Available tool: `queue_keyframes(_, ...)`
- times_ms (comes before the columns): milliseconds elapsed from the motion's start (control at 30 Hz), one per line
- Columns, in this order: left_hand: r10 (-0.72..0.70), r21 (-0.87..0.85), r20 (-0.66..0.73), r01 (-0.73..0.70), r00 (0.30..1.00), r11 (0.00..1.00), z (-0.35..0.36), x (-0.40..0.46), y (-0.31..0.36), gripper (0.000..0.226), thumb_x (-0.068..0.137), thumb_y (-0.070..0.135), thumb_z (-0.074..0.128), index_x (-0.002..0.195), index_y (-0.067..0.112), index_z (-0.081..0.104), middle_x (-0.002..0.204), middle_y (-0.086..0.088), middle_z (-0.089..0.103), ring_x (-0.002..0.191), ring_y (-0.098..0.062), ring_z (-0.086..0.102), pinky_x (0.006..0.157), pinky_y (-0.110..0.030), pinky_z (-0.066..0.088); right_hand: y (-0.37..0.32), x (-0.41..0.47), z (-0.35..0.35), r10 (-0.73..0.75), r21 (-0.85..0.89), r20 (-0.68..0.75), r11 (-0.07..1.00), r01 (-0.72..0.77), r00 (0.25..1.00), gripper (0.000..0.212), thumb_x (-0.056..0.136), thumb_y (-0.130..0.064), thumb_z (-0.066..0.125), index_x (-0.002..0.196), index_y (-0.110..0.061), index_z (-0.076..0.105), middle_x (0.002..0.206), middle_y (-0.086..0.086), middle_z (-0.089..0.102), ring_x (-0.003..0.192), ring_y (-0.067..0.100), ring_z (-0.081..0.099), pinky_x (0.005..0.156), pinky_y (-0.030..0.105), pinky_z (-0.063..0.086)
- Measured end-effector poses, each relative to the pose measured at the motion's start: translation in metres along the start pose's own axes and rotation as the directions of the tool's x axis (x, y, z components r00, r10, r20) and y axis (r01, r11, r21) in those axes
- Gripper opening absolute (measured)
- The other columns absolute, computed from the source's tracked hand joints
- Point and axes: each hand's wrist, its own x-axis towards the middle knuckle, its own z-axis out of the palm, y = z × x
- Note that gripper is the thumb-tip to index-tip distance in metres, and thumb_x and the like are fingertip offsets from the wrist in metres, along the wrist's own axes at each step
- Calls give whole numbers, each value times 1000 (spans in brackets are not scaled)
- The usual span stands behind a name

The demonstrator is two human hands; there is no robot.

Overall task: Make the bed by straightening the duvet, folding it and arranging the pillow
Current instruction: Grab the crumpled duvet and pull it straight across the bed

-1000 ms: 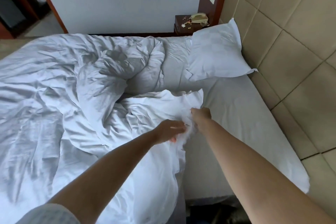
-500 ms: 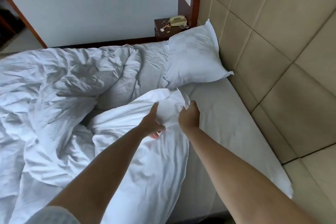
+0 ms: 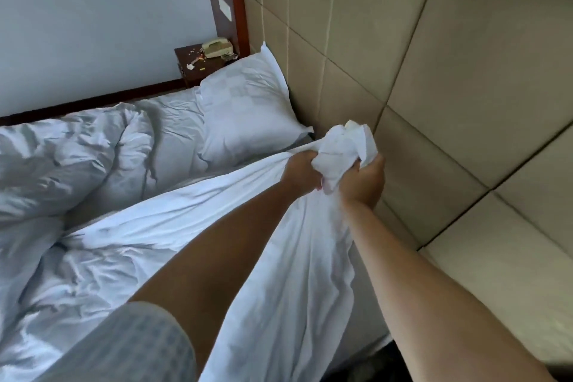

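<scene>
Head view: both hands bunched on one corner of the duvet (image 3: 192, 257). Left hand (image 3: 302, 172) has fingers curled round the fabric just below the wad; right hand (image 3: 362, 181) is fisted on the same wad from the other side, touching it. Corner is lifted up near the padded headboard (image 3: 434, 87), with the cloth drawn taut from the hands back down across the bed.

Rest of the duvet lies crumpled in ridges across the left and far side of the mattress — not straightened yet. Pillow (image 3: 248, 108) sits at the head end, leaning against the headboard, near the hands but apart from them. Nightstand (image 3: 198, 65) with a phone (image 3: 217, 47) behind it.

Handling judgement: soft, limp, fairly light but bulky; drags rather than slides, and holds creases. A one-corner grip pulls only a diagonal band flat. Better to split the hands along the top edge — one per corner or well spread — then shake and lay it. No breakage risk; main risk is knocking the pillow askew.
</scene>
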Motion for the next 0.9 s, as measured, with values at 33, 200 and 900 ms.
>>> queue_keyframes(33, 22, 25, 27, -23, 999, 999, 12, 8, 9, 24, 78, 4, 57, 55, 11, 55, 58, -7, 59, 78, -37, 67, 75, -42, 54, 6, 6, -8, 16, -5, -31, 1000, -16, 999, 26, 94, -15, 49, 119, -5, 49, 114, 11, 62, 103, 31, 60, 71, 27, 38)
queue_keyframes(200, 251, -3, 101, -252, 963, 968, 70, 34, 79, 19, 89, 21, 58, 88, 3, 66, 98, -15, 67, 93, -26, 58, 82, -33, 44, 17, 45, -50, 117, 26, -340, 993, -115, 933, 23, 96, -14, 47, 115, -3, 50, 115, 12, 63, 99, 28, 61, 68, 26, 35)
queue_keyframes(900, -192, 479, 530, -104, 826, 872, 103, -21, -73, 67, 90, -1, 34, 152, 22, 21, 156, -5, 25, 143, -22, 25, 117, -31, 22, 151, -3, -43, 559, -500, 87, 740, -449, 824, 57, 92, -24, 51, 145, -11, 33, 138, 13, 47, 124, 31, 49, 99, 39, 44)
